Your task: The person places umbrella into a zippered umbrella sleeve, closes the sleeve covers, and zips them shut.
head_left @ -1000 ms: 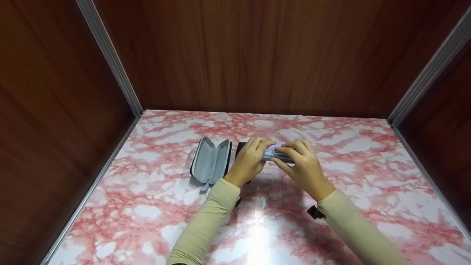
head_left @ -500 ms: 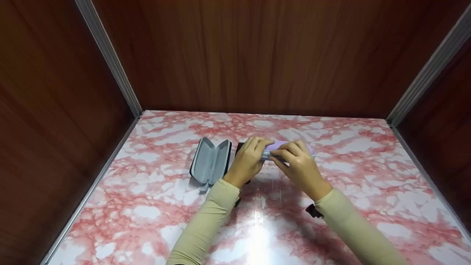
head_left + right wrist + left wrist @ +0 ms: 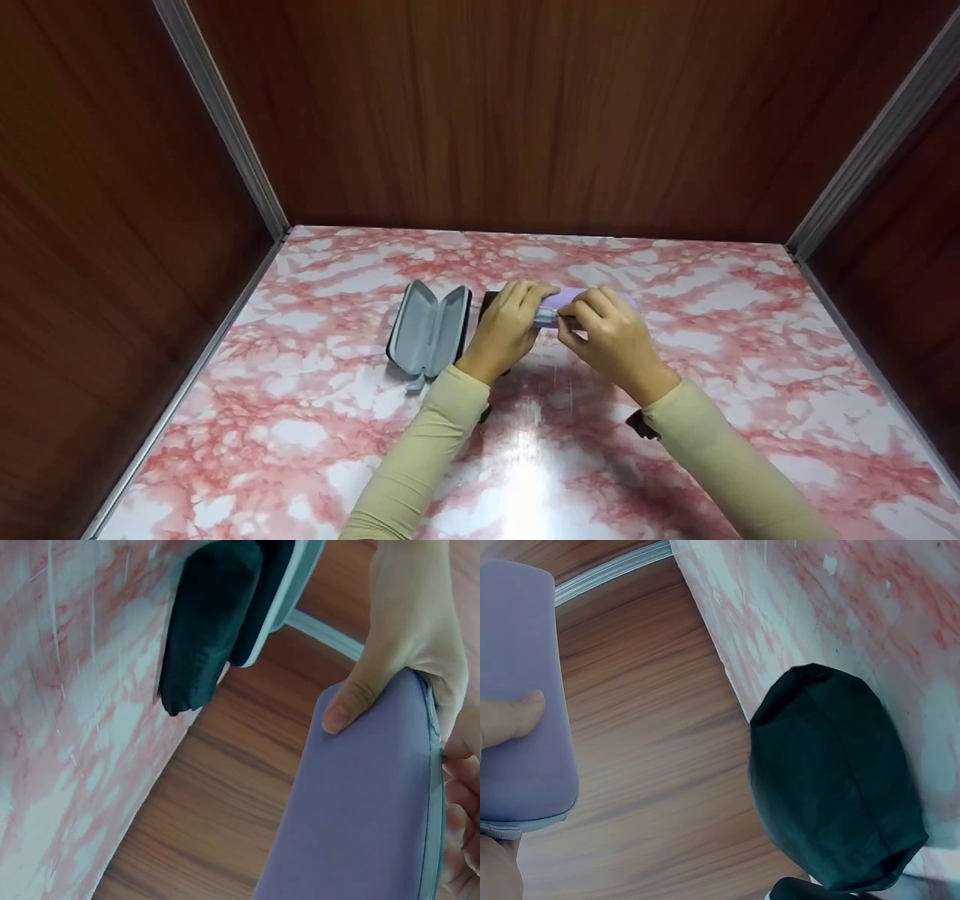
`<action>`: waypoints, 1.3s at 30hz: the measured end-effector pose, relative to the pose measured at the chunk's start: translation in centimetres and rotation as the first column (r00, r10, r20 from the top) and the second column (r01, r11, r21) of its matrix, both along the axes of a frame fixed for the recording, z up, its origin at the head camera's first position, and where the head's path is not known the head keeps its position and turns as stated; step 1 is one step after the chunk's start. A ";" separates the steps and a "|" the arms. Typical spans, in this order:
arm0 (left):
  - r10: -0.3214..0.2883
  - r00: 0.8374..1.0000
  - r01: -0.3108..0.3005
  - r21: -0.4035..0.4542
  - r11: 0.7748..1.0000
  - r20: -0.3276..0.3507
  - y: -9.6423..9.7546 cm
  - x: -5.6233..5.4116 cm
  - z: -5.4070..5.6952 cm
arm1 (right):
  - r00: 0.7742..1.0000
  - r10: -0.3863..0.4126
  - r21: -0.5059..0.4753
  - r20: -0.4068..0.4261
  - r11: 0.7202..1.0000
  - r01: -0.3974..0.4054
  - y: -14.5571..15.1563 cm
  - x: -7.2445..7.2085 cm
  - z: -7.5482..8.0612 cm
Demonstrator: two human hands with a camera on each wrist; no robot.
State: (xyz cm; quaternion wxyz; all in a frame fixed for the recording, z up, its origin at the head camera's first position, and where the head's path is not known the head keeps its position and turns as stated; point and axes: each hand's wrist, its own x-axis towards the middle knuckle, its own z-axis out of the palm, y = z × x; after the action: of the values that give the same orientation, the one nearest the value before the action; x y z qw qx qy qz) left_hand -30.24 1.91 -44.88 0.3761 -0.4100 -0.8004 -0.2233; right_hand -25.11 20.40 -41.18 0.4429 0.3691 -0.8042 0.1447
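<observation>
A purple zip case (image 3: 360, 795) is held up above the table, its long zipped edge turned toward the person. My left hand (image 3: 504, 330) grips its left end, thumb laid on the smooth purple face in both wrist views. At the zipper (image 3: 433, 840), my right hand (image 3: 616, 341) pinches the edge with thumb and fingertips, close to the left hand. The zipper pull itself is hidden by those fingers. Behind the left hand lies a black fabric bundle (image 3: 832, 780), mostly covered in the head view.
Left of the hands, a glasses case (image 3: 415, 330) with grey lining stands open on the table. The red-and-white marbled tabletop (image 3: 300, 431) is enclosed by brown wood-grain panels (image 3: 487, 112) at the back and both sides.
My right fingers have closed into a tighter pinch at the zipped edge. The dark gap seen along the purple case a second ago no longer shows. My left hand holds still.
</observation>
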 end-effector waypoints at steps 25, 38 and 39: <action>0.027 1.000 -0.027 0.003 1.000 0.012 -0.5 0.0 0.2 | 0.997 -0.024 -0.094 0.072 0.995 0.031 -0.2 0.3 -0.5; 0.043 0.998 -0.045 0.043 0.998 0.045 -1.1 -0.1 0.2 | 0.994 -0.049 -0.123 0.102 0.991 0.061 0.4 0.3 -0.6; 0.044 0.998 -0.046 0.045 0.998 0.046 -1.1 0.0 0.2 | 0.993 -0.049 -0.125 0.104 0.990 0.062 0.4 0.3 -0.6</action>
State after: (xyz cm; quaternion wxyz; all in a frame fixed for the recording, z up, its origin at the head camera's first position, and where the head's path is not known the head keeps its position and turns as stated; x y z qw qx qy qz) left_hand -30.28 0.79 -44.65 0.3724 -0.3781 -0.8122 -0.2423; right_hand -24.84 20.82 -41.78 0.4284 0.3097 -0.8245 0.2020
